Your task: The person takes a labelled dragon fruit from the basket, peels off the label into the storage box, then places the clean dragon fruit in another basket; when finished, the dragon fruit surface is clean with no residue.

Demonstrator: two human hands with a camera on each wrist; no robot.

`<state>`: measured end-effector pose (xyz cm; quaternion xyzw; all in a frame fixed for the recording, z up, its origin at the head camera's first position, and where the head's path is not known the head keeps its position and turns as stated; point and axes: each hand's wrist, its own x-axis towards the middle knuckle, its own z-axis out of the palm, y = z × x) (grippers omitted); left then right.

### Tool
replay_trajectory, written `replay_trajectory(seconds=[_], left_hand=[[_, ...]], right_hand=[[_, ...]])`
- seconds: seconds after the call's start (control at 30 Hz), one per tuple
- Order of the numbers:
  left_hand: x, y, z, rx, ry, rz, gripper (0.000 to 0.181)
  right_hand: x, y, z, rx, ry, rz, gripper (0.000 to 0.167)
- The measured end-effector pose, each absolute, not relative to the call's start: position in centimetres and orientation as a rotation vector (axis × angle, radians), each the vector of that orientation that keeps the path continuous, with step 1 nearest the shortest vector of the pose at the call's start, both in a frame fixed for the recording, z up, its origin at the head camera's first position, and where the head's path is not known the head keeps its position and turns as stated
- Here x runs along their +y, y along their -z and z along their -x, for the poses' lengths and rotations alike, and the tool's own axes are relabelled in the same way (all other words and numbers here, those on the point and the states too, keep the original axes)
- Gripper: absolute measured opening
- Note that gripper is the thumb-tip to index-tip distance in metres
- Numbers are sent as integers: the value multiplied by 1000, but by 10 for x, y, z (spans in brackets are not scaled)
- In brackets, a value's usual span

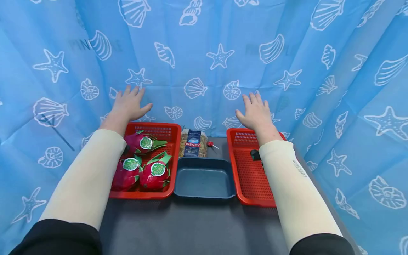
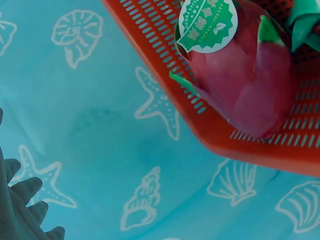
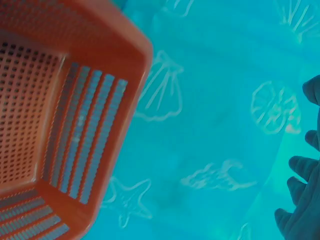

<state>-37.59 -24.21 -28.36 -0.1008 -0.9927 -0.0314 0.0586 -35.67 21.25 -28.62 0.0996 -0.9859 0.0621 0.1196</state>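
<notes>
My left hand [image 1: 129, 104] is raised above the far end of the left red basket [image 1: 176, 159], fingers spread and holding nothing. Several pink dragon fruits [image 1: 149, 143] with green-and-white round stickers lie in that basket; one dragon fruit [image 2: 240, 75] shows large in the left wrist view. Over the back of the right red basket [image 1: 251, 180] hovers my right hand [image 1: 256, 114], likewise spread with nothing in it. A small dark object [image 1: 255, 155] sits in the right basket, partly hidden by my forearm, its kind unclear.
Between the baskets stands a dark blue-grey rectangular tray [image 1: 204, 180]. Behind it are a bag of Agnesi pasta [image 1: 193, 143] and a red lollipop [image 1: 210, 144] with a white stick. A blue shell-patterned curtain [image 1: 204, 53] hangs at the back and sides of the grey table [image 1: 191, 226].
</notes>
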Motion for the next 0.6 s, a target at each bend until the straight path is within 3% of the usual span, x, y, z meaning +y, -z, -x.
replay_trajectory(seconds=[0.6], left_hand=[[-256, 274, 311, -2754, 196, 515, 76]], right_hand=[[164, 276, 324, -2744, -292, -506, 73]])
